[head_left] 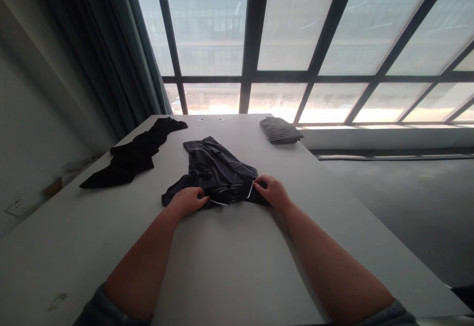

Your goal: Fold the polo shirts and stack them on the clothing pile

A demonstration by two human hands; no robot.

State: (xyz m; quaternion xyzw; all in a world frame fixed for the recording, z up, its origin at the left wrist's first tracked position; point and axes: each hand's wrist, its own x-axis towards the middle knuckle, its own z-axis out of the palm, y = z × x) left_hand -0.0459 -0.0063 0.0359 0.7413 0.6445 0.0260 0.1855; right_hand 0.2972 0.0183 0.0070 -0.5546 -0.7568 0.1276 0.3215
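A crumpled pair of dark grey shorts [218, 163] lies on the white table in front of me, its black waist edge towards me. Two short white strips [219, 202], which look like drawstring ends, show along that edge. My left hand [188, 200] is closed at the near left of the waist, thumb and fingers pinching the cloth. At the near right, my right hand [271, 191] pinches the waist beside the other white strip. The fingertips of both hands are partly hidden by the fabric and by the hands themselves.
A black garment [135, 153] lies loosely spread along the table's left side. At the far right edge sits a folded striped cloth [281, 130]. The white table [229, 266] reaches back towards large windows, with a dark curtain [107, 44] at the left.
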